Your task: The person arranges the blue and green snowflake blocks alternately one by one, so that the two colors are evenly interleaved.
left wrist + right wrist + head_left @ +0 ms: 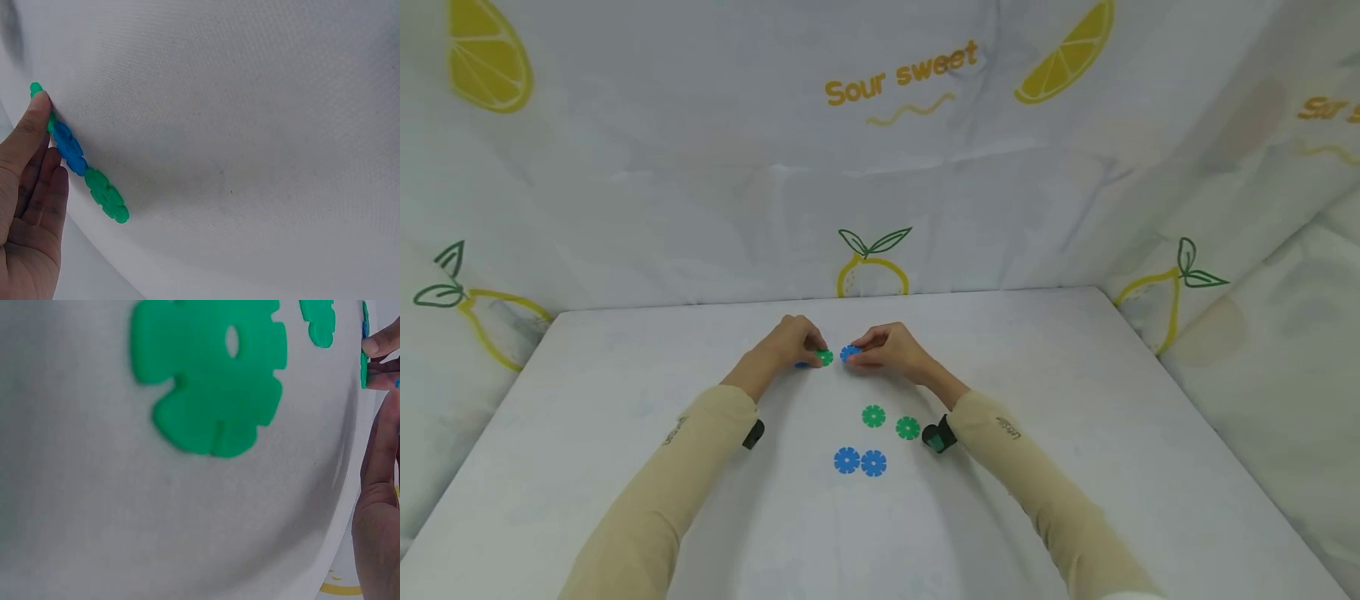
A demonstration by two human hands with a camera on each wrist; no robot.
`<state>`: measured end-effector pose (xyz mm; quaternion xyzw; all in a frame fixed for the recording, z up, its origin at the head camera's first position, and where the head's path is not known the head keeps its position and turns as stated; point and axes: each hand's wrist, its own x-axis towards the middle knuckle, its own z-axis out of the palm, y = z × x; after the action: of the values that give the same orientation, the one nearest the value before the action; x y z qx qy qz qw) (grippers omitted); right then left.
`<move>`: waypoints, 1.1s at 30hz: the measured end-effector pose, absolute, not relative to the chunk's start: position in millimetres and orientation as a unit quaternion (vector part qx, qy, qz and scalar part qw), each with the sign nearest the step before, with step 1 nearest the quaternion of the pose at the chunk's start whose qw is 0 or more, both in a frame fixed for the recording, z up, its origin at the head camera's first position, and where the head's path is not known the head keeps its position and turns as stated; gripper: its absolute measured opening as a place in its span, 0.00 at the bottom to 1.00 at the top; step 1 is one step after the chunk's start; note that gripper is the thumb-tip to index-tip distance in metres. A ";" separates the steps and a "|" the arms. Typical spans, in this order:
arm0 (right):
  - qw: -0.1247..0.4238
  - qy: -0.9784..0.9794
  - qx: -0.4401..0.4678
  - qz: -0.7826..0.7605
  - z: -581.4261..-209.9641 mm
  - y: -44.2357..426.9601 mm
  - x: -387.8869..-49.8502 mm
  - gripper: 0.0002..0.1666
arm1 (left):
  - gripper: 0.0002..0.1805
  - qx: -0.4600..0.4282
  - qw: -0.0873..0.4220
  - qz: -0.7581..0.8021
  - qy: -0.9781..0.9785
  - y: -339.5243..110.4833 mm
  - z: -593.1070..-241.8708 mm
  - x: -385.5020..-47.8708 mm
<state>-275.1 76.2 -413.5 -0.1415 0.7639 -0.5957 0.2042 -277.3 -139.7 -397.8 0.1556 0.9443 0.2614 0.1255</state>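
Observation:
My left hand (pixel 786 343) (pixel 31 187) pinches a green disc (pixel 825 357) at the right end of a short row. In the left wrist view, a blue disc (pixel 69 148) and another green disc (pixel 106 195) follow it in line, touching end to end. The head view shows only a bit of that blue disc (pixel 802 364) below the fingers. Just to the right, my right hand (pixel 895 348) (pixel 380 512) pinches a separate blue disc (pixel 850 353) between thumb and fingers, with a small gap between it and the green one. Notches line the discs' rims.
Nearer on the white table (pixel 625 400) lie two green discs, one at left (pixel 873 416) and one at right (pixel 907 428), beside my right wrist. Closer still, two blue discs (pixel 847 460) lie side by side. A printed white cloth (pixel 700 225) stands behind the table.

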 end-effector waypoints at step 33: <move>0.142 0.901 -0.112 -0.393 -413.9 50.4 -285.2 0.19 | 0.13 0.151 0.144 0.253 0.945 -139.1 -393.9 -278.2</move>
<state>-285.2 50.4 -413.9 -0.1124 0.9013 -0.3935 0.1419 -278.2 -139.1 -393.9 0.1510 0.9447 0.2533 0.1436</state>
